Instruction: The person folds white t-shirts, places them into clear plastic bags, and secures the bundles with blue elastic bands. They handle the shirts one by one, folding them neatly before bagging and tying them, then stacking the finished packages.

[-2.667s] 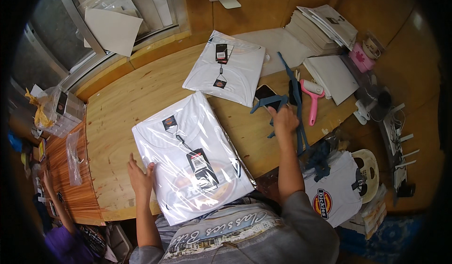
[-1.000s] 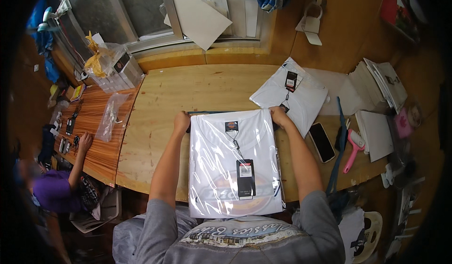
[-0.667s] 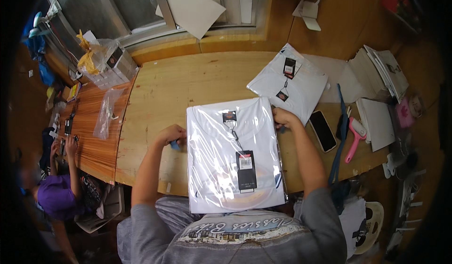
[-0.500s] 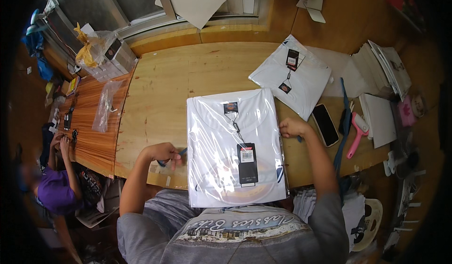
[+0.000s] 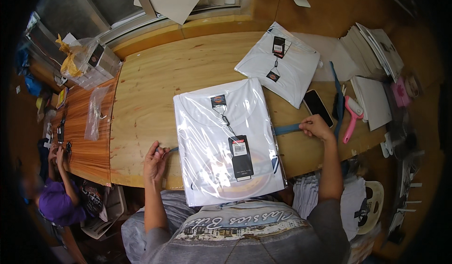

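Note:
A folded white T-shirt in a clear plastic bag (image 5: pixel 207 156) lies at the table's front edge, with a black hang tag (image 5: pixel 243 163) on its front. A flat blue strip (image 5: pixel 287 129) runs beneath the bag and comes out on both sides. Its right end is pinched in my right hand (image 5: pixel 317 126), just beyond the bag's right edge. At the left, the thumb and fingers of my left hand (image 5: pixel 155 163) close on the other, shorter end. The strip's middle is hidden under the shirt.
A second bagged white shirt (image 5: pixel 278 64) lies at the back right. Near my right hand are a phone (image 5: pixel 318 108), a pink-handled lint roller (image 5: pixel 351 118) and another blue strip (image 5: pixel 337 94). Stacked boards (image 5: pixel 372 104) stand farther right. Another person in purple (image 5: pixel 59 200) works at far left.
My right hand has moved away from the bag, drawing out a length of blue strip on that side. My left hand has turned upright around its end. The whole view has shifted slightly.

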A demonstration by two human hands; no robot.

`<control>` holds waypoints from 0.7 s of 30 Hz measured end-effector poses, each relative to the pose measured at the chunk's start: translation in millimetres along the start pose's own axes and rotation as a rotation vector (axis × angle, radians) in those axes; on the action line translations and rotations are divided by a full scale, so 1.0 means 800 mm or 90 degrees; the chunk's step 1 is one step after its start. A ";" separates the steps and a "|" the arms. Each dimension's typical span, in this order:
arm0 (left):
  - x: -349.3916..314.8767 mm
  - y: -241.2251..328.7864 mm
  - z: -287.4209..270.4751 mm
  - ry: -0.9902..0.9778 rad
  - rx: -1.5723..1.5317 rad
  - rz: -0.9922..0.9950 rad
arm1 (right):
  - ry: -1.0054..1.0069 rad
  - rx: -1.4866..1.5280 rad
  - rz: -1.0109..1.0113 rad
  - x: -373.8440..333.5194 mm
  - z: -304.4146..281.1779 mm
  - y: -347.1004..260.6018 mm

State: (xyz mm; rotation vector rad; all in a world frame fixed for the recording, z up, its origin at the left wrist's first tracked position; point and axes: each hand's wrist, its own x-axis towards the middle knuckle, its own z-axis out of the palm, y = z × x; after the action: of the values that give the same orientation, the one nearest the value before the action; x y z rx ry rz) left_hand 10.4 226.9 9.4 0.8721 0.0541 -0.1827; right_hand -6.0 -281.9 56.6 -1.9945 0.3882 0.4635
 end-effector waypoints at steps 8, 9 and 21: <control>-0.013 0.096 0.063 -0.070 -0.032 0.355 | 0.071 0.369 -0.031 0.013 0.098 0.014; -0.012 0.113 0.078 -0.161 -0.029 0.401 | 0.078 0.361 -0.035 0.016 0.114 0.011; 0.082 -0.143 0.343 -0.559 0.683 0.118 | 0.354 -0.001 -0.195 0.009 0.183 0.000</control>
State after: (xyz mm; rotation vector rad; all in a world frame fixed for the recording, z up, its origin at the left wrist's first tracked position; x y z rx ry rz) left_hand 46.2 -64.4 91.3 1.7760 -1.0261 -0.4206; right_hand -22.1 -151.5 -8.1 -2.1185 0.4089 -0.2929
